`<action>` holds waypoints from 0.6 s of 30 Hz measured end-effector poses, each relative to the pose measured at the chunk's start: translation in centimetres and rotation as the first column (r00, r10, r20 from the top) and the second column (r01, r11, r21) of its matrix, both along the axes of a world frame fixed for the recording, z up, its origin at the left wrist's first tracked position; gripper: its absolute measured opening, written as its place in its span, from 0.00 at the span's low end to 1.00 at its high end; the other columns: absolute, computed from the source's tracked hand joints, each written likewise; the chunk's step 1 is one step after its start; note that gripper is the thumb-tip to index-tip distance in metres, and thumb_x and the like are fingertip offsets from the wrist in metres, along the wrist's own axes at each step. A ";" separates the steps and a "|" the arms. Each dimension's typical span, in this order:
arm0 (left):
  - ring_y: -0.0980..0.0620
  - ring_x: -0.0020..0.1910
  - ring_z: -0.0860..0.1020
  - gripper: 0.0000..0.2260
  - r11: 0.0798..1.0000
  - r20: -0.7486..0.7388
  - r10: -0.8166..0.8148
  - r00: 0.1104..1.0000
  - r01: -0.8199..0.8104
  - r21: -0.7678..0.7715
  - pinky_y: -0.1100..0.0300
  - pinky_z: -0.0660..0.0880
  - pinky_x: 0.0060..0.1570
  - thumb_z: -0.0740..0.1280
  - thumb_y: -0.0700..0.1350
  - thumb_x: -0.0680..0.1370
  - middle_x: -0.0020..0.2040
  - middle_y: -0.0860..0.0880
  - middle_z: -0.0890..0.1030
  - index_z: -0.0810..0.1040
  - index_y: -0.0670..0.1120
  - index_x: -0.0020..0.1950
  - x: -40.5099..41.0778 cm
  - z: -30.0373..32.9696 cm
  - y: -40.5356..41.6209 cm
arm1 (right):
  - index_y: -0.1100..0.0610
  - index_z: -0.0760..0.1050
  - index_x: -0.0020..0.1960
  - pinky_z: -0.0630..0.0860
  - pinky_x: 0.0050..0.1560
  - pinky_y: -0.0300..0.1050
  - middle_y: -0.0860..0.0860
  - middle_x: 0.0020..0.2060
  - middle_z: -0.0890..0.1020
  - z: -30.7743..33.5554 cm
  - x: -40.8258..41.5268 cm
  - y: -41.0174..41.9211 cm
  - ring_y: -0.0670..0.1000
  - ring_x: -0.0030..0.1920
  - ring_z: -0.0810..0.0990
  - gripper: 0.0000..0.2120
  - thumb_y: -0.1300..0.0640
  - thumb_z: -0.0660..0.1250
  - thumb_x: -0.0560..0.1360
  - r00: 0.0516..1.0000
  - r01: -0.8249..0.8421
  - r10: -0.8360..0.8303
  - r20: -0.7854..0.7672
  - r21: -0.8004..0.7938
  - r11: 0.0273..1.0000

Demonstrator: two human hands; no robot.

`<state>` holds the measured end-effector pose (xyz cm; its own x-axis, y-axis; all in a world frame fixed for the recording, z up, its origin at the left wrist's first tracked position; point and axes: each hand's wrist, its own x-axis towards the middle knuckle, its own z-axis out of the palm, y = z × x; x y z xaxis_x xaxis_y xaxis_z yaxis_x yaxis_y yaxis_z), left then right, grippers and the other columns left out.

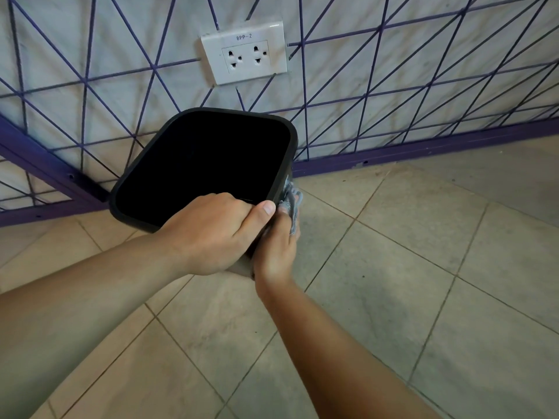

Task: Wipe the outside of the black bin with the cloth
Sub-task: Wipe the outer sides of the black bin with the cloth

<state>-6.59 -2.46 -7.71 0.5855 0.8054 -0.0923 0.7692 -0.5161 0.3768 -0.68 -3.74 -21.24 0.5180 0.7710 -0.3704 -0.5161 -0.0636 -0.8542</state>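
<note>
I held the black bin (pixel 202 164) tilted over the tiled floor (pixel 423 267), its open mouth turned up toward me and its far rim close to the wall. My left hand (pixel 211 234) gripped the near rim, fingers curled over the edge into the dark inside and my thumb laid along the rim's outer corner. My right hand (pixel 276 246) sat just below and to the right of it, pressed against the bin's right outer side with the grey cloth (pixel 292 201) bunched under my fingers; the cloth showed above my fingertips, flat against the plastic just under the rim. The two hands touched at that corner, the left thumb lying over the right hand's fingers.

Behind the bin stood a pale wall crossed by thin purple lines (pixel 393 86) in a triangle pattern, with a purple skirting strip (pixel 423 146) along its foot. A white double socket (pixel 246 52) marked "BPP-2" was fixed to the wall above the bin, well apart from it.
</note>
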 end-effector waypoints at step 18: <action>0.62 0.27 0.75 0.28 1.000 0.019 -0.003 1.000 0.003 0.015 0.62 0.62 0.31 0.50 0.57 0.83 0.22 0.58 0.74 0.69 0.54 0.23 0.0 -0.2 0.1 | 0.49 0.76 0.81 0.70 0.84 0.65 0.51 0.77 0.81 0.6 -0.1 -0.2 0.55 0.81 0.76 0.41 0.32 0.57 0.74 0.999 0.024 -0.023 -0.030 0.031 0.999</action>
